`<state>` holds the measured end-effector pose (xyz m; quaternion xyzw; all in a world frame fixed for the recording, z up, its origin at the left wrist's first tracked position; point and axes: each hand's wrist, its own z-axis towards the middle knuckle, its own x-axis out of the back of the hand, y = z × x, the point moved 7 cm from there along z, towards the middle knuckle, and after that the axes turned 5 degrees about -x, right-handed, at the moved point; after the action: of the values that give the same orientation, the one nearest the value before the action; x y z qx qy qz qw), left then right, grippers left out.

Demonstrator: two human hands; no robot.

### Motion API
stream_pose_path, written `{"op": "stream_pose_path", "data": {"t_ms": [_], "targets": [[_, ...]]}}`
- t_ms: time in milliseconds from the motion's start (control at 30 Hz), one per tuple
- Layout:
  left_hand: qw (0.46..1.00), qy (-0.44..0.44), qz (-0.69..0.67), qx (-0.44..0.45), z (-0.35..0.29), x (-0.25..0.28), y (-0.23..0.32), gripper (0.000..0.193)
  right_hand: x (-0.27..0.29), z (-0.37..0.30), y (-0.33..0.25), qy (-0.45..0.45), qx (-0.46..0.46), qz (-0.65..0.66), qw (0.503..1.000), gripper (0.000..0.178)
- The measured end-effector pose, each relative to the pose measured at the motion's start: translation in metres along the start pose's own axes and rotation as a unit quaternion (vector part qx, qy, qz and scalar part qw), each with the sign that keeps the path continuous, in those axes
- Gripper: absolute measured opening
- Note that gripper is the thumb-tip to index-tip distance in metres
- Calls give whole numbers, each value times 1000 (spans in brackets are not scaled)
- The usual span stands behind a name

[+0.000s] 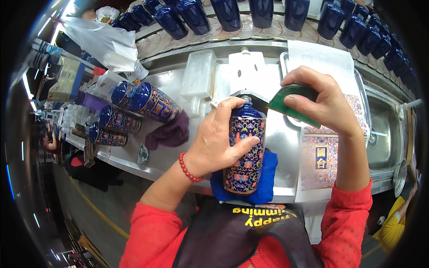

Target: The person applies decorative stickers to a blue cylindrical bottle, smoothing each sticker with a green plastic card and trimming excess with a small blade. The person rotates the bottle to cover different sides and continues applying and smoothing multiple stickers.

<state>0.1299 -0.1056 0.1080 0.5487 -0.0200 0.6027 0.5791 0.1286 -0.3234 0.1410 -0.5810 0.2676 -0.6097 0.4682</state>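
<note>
My left hand [219,138] is wrapped round a dark blue bottle [246,156] covered in a colourful floral pattern, its neck pointing away from me. The bottle's base lies over a folded blue cloth [270,176] at the counter's front edge. In my right hand [328,100], thumb and fingers pinch a flat green scraper [292,102], held to the right of the bottle's neck and apart from the pattern. Below that hand lies a printed decal sheet [318,163] with the same floral design and a blue label panel.
Several decorated bottles [156,105] stand at the left beside a purple cloth [172,131]. A clear block-shaped container [198,73] sits behind my left hand. Plain blue bottles [228,15] line a curved conveyor [268,33] at the back. A metal sink [382,134] is on the right.
</note>
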Motion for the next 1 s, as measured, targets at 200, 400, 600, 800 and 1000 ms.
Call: {"op": "stream_pose_path", "data": {"t_ms": [200,400,600,800,1000], "targets": [[987,41,-150,49,-11,-3,-24,66,8,-10,-18,13,24,-51,998,22],[930,35,-353,93,-24,-18,-52,49,12,-17,-37,11,25,-74,997,22],[878,76,-471,32,-23,-27,-64,43,-10,-10,-19,-7,-80,-17,997,26],[848,57,-524,57,-24,-29,-68,42,-14,10,-20,19,-43,-50,998,29],[980,23,-192,-46,-17,8,-36,32,-8,17,-15,19,-44,-47,998,29]]}}
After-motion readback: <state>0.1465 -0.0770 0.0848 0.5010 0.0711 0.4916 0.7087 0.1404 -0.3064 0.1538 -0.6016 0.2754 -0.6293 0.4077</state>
